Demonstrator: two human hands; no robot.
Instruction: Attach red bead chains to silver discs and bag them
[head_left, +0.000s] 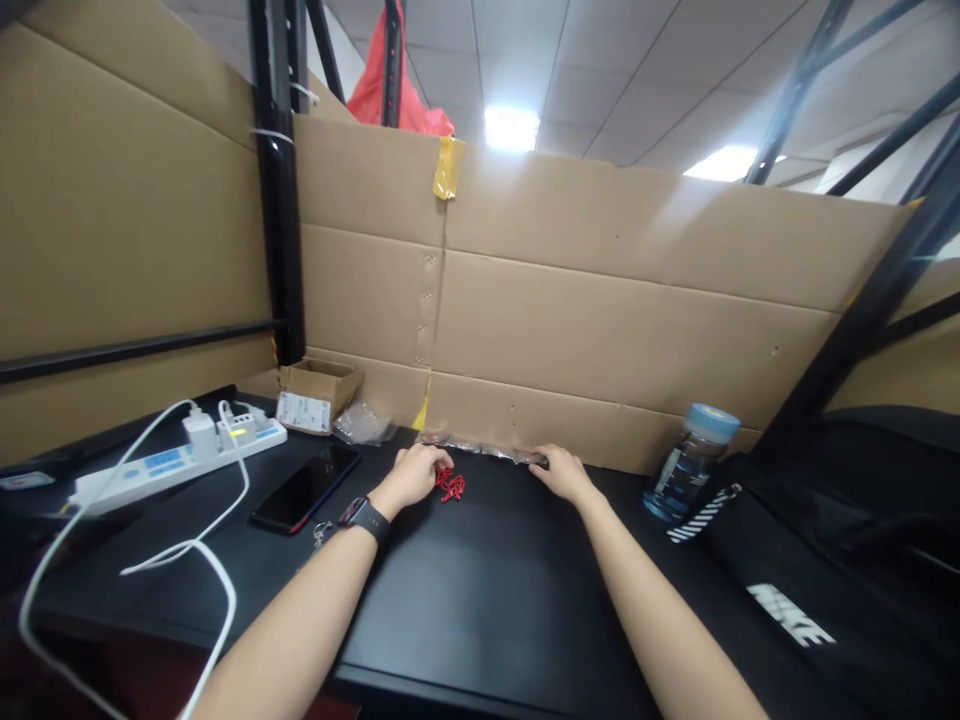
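Note:
My left hand [414, 474], with a dark watch [364, 518] on its wrist, rests toward the back of the black table. Its fingers are bent and apart, at the left edge of a small tangled heap of red cord-like pieces [451, 486]. Further right, my right hand [564, 473] lies low over the table with thumb and fingers apart. Its fingertips are at the right end of a row of clear plastic packets [484, 449] along the cardboard wall. Whether they touch the plastic, I cannot tell. What the packets contain is too small to make out.
Cardboard panels [562, 320] close off the back. On the left are a power strip [172, 465] with white cables, a phone [306, 488], a small open carton [319, 395] and a crumpled clear bag [365, 424]. A water bottle [686, 465] and black bag [817, 540] stand right.

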